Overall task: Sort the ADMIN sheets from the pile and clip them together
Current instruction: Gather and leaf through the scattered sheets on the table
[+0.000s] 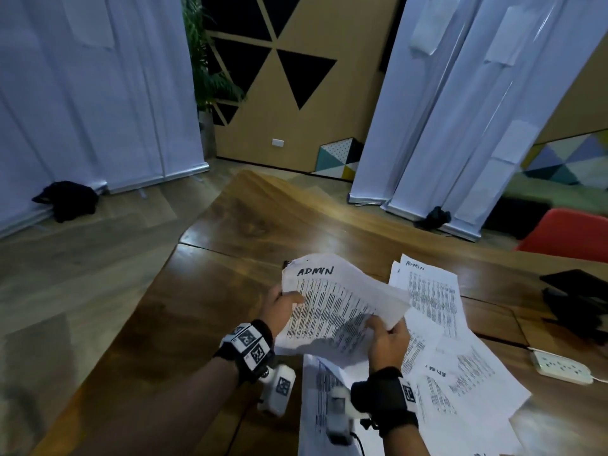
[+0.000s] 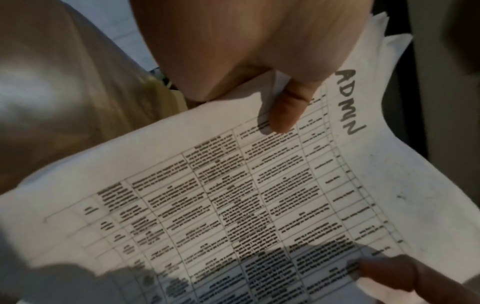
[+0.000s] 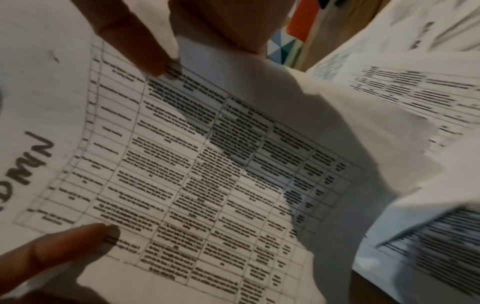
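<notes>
I hold up a small stack of printed sheets whose top sheet (image 1: 332,304) is hand-lettered ADMIN. My left hand (image 1: 289,301) pinches its left edge, thumb (image 2: 285,111) on the print below the ADMIN lettering (image 2: 348,102). My right hand (image 1: 378,327) pinches the lower right edge, with its thumb (image 3: 145,47) on top of the sheet (image 3: 182,164). Another sheet marked ADMIN (image 1: 431,291) lies on the table to the right. A loose pile of sheets (image 1: 467,366) spreads beneath and right of my hands. No clip is clearly visible.
The wooden table (image 1: 250,225) runs ahead and to the left. A white power strip (image 1: 559,366) lies at the right edge, with dark objects (image 1: 579,297) beyond it. A red chair (image 1: 569,238) stands at the far right. White banners line the room.
</notes>
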The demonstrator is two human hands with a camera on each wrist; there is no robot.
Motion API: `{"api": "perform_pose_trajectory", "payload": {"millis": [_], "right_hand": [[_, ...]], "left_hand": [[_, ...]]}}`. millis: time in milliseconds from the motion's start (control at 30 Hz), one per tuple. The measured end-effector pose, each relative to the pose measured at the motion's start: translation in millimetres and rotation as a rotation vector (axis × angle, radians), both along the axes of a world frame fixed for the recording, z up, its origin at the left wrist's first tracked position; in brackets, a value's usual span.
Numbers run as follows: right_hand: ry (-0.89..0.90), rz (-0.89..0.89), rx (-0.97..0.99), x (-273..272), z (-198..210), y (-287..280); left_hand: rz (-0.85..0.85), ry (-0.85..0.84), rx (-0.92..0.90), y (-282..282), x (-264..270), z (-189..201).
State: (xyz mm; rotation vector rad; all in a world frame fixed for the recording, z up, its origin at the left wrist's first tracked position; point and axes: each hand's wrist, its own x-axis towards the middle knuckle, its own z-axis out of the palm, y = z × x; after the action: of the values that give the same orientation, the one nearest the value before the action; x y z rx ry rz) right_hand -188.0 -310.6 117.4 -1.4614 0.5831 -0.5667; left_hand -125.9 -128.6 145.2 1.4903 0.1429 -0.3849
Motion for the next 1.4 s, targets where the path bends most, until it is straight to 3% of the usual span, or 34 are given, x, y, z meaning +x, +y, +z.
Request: {"api": "perform_pose_trajectory", "payload": {"millis": [133,300,467,600,700,933,1067,1200,1400], "right_hand": [[-0.045,0.0,0.012,-4.9,-3.7,-9.9],[0.097,0.017,0.043,-3.6,-17.6,-5.9],[-0.018,0.004,0.038,-5.0,-6.9,-9.2],[0.016,0.048,-0.036,-6.3,-17.8,-12.2],[0.118,0.084,-0.082,-2.0,-27.1,-10.6],[0.091,0.042,0.139,3.8,-23.4,-13.6],[0.038,0.067,0.16,2.4,-13.3,-12.5],[0.042,0.085,0.099,3.1,-13.4,-11.5],[0.052,0.098,0.071,1.5,-20.9,-6.0]], "left_hand": [[-0.008,-0.092,0.005,7.2,3.3,-7.4],[0.033,0.01,-0.038,4.1,1.1,-16.9],[0.038,0.043,-0.153,2.9,6.5,-6.5],[0.014,0.012,-0.065,6.2,14.5,-21.2],[0.034,0.098,-0.008,5.3,11.7,-45.8],[0.009,0.161,0.038,2.5,1.3,-76.4],[-0.017,-0.001,0.076,1.3,0.4,-62.0],[0.096,-0.256,-0.095,-7.2,0.5,-17.2],[0.35,-0.324,-0.052,-31.3,14.0,13.9]]}}
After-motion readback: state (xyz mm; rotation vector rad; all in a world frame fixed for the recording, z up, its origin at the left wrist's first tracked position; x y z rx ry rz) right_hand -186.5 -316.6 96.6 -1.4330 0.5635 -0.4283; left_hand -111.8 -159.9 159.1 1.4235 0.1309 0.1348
